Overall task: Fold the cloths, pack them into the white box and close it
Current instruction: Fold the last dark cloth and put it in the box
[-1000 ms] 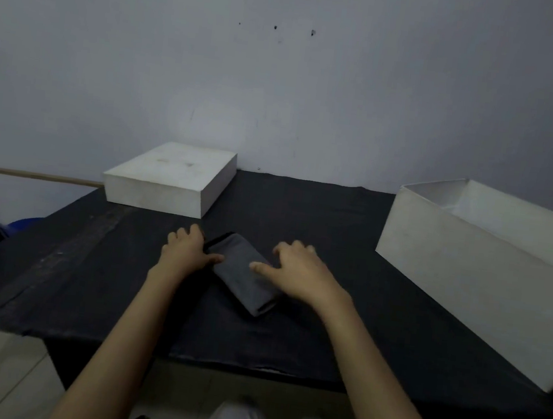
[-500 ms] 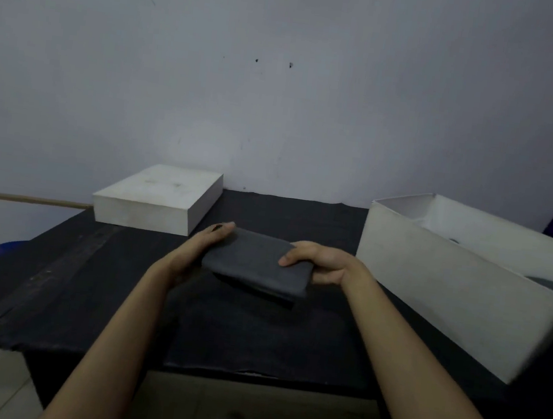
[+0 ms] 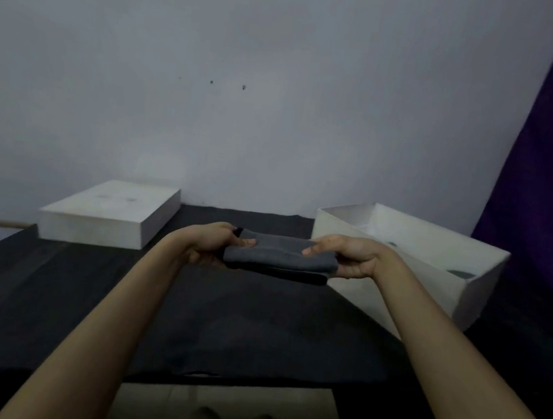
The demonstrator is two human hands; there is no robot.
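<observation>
Matt grey folded cloth; smooth matt white box; black cloth-covered table.

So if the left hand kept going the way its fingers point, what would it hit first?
Its fingers point rightward, so past the folded dark grey cloth it grips, the left hand would probably meet the right hand; depth is unclear.

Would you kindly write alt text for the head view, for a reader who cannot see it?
Both hands, left hand and right hand, hold a folded grey cloth above a black table. An open white box stands right, its lid left.
</observation>
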